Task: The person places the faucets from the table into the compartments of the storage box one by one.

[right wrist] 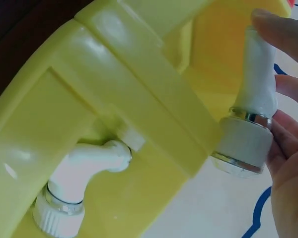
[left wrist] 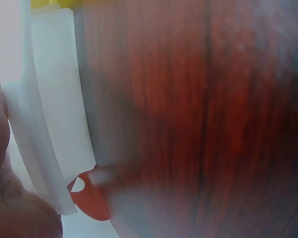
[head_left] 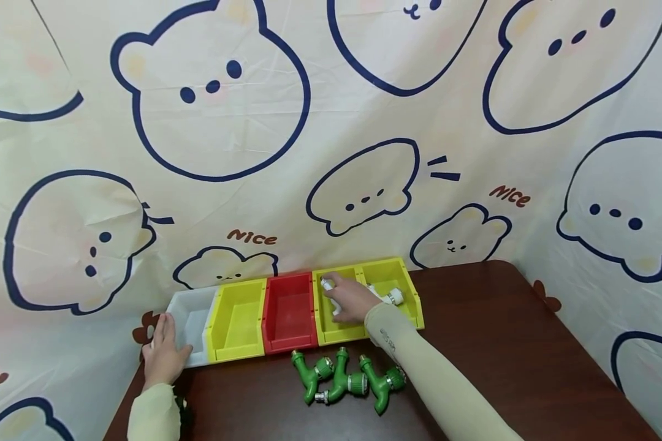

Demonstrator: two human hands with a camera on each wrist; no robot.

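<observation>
My right hand pinches a white plastic tap between thumb and fingers, over the yellow bin just right of the red one. The tap has a ribbed white knob with silver bands. In the rightmost yellow bin lies another white tap. My left hand rests with straight fingers along the left side of the white bin, thumb near its front corner. In the left wrist view only part of that hand shows beside the bin wall.
Three green taps lie on the dark wooden table in front of the bins. A red bin and another yellow bin stand in the same row. Behind hangs a cloth printed with cartoon bears.
</observation>
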